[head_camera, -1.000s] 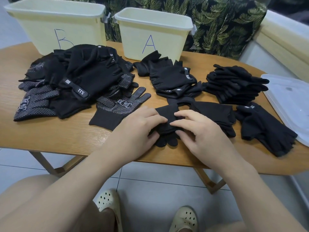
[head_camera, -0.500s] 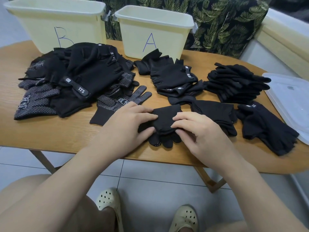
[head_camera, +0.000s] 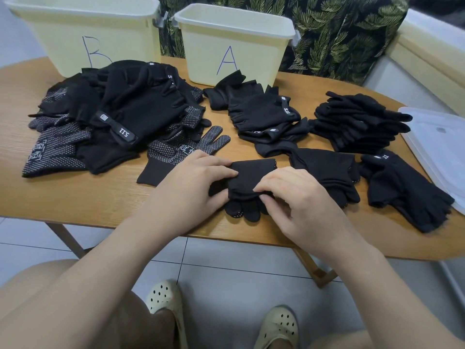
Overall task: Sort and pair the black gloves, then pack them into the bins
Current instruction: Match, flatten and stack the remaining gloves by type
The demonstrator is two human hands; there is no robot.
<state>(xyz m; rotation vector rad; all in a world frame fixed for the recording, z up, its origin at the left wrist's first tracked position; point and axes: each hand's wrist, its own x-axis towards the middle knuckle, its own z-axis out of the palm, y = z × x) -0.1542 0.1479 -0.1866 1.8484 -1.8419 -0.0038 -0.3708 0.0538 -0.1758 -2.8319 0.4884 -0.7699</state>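
1. Your left hand grips the left side of the folded glove pair, fingers lying over the top, thumb tucked beneath.
2. Your right hand pinches the pair's right edge between curled fingertips and thumb.
3. The pair lies at the near edge of the wooden table: soft black knit, dotted fingertips poking out below.
4. Behind stand smooth, pale yellow plastic bin A and bin B.
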